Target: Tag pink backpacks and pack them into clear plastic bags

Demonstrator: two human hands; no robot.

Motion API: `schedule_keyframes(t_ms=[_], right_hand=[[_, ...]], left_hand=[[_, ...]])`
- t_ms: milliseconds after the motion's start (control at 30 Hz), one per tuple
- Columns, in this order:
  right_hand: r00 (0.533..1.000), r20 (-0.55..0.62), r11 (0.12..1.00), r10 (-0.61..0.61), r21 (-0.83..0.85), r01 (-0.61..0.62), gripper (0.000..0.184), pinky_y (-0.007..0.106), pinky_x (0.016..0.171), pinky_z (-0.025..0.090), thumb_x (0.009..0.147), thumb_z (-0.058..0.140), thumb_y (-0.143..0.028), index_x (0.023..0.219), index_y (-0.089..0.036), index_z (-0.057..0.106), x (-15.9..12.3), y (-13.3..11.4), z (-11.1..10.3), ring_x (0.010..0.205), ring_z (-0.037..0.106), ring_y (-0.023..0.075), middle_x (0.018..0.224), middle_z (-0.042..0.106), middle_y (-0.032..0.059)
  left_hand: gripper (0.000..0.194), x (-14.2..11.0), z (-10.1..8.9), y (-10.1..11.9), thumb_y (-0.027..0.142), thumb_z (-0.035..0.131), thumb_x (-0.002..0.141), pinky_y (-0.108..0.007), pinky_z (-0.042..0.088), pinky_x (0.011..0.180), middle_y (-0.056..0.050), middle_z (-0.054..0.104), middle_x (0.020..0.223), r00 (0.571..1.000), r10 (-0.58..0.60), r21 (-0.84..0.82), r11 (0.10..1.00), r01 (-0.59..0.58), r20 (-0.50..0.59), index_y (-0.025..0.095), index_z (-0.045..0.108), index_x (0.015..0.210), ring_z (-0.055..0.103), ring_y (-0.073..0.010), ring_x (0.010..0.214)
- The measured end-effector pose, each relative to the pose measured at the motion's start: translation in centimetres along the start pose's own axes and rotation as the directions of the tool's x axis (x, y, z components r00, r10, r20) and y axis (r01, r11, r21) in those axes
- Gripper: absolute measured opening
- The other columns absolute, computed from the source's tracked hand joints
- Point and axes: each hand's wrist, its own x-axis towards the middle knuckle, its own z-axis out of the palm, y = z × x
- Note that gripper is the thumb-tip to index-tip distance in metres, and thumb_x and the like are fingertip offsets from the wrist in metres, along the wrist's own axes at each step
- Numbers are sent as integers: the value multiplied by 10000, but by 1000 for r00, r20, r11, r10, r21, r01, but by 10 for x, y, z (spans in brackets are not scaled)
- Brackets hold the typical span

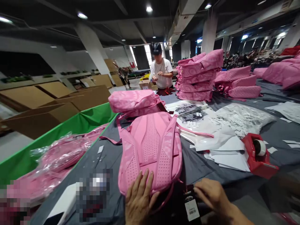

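A pink backpack (150,150) lies on the grey cloth-covered table, its perforated back panel and two shoulder straps facing up. My left hand (140,195) rests flat on its near end, fingers stretched out. Just right of the bag's near end, my right hand (214,195) is closed, thumb and fingers pinched at the upper edge of a black hang tag (192,210) with a white barcode label. How the tag joins the bag is hard to make out. Behind this bag, more pink backpacks (133,101) lie on one another.
A red tape dispenser (260,157), white papers (229,156) and a clear bag of white slips (243,117) lie to the right. Tall stacked backpacks (199,76) stand behind. Left, a green-lined bin (93,115) holds plastic-wrapped bags. A person (161,73) stands across the table.
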Motion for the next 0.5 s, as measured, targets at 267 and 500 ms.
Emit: schedule_keyframes(t_ms=[267,500], right_hand=[[838,-81,806,540,-236,-542,556,286,629,537,980,419,-682,872,-215,700,-53,133,-96,722,682,192,855,711,64],[872,-64,776,486,-427,-464,570,381,711,486,1000,383,-608,959,-158,731,-44,189,-67,813,648,269,852,687,126]], left_hand=[[657,0,0,-40,377,440,998,-422,217,1221,-115,526,1499,997,12,131,991,-22,76,242,238,1608,353,-279,1480],[659,-5,-4,-35,310,436,982,-389,183,1232,-124,527,1463,988,9,130,991,-29,155,213,246,1606,334,-269,1476]])
